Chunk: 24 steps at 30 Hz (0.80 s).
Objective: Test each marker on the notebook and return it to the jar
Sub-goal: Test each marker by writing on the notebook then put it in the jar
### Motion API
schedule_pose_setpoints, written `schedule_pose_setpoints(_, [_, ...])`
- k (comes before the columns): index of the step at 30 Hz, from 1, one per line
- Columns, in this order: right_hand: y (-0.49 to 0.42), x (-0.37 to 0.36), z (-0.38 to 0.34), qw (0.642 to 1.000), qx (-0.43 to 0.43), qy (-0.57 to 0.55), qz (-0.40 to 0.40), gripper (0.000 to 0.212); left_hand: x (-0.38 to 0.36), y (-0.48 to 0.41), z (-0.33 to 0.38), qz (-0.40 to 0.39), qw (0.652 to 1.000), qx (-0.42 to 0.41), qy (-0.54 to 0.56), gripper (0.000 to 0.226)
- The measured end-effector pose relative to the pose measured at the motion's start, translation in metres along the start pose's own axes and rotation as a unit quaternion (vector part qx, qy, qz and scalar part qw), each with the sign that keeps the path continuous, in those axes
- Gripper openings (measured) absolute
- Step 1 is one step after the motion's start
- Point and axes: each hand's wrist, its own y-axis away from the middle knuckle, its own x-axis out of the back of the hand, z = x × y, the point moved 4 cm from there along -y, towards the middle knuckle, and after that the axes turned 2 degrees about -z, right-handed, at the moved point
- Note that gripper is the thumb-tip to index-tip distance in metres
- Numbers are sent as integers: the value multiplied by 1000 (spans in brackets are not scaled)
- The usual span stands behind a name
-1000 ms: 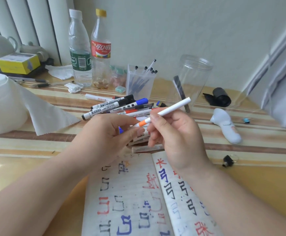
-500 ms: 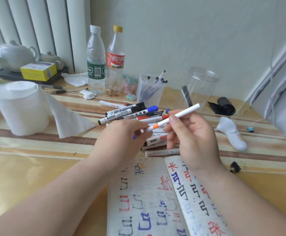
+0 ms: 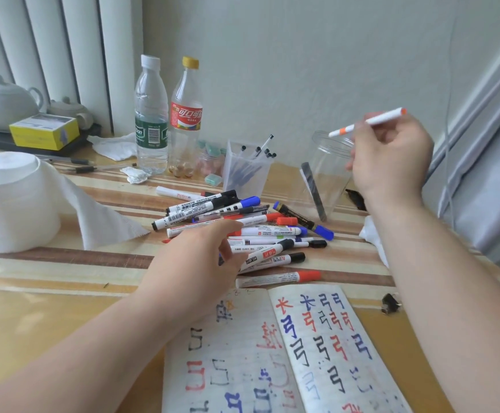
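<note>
The right grip (image 3: 391, 156) is pinching the marker (image 3: 387, 116) between thumb and fingers, holding it in the air. The marker is lying almost level, its long axis running from the grip's upper right down to its left. The banded left end is hanging just over the jar (image 3: 332, 180) rim. The jar is standing upright on the counter (image 3: 64, 272), directly below and left of this grip, mouth open. So the drop likely calls for tipping that left end downward into the mouth. The left grip (image 3: 201, 263) is well apart from the jar, curving loosely over the pile (image 3: 260, 231); whether it is closing on one cannot be told. The notebook (image 3: 317, 338) is lying open beneath it.
</note>
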Motion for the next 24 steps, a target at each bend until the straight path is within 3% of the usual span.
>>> schedule_pose_setpoints(3, [-33,-10,8,999,-28,33,15,16,1,0,0,-8,1000,3,-7,46])
schedule_pose_setpoints(5, [-39,-20,16,998,-67,20,-1,9,1,0,0,-13,1000,3,-14,42])
schedule_pose_setpoints(6, [-39,-23,18,997,-82,12,1,17,1,0,0,-16,1000,2,-17,40])
schedule_pose_setpoints(9, [-27,-23,15,997,-80,9,-1,36,1,1,1,-34,999,2,-26,38])
schedule_pose_setpoints(11, [-11,-22,12,997,-65,22,-22,31,1,2,2,-45,998,-1,-36,41])
schedule_pose_setpoints(13, [15,-21,8,994,-62,39,-80,17,0,2,3,-58,997,-4,-45,42])
schedule_pose_setpoints(15, [49,-22,5,977,-57,77,-191,14,0,3,2,-65,997,-5,-46,38])
schedule_pose_setpoints(18, [106,-21,7,903,-50,170,-392,18,1,1,3,-51,998,-7,-41,22])
schedule_pose_setpoints(20, [138,-19,7,855,-51,193,-478,35,2,1,5,-18,1000,-15,-7,12])
schedule_pose_setpoints(22, [153,-19,7,837,-35,216,-501,53,8,2,8,32,998,-33,51,9])
schedule_pose_setpoints(24, [150,-19,6,859,10,229,-457,47,14,4,12,76,989,-70,105,9])
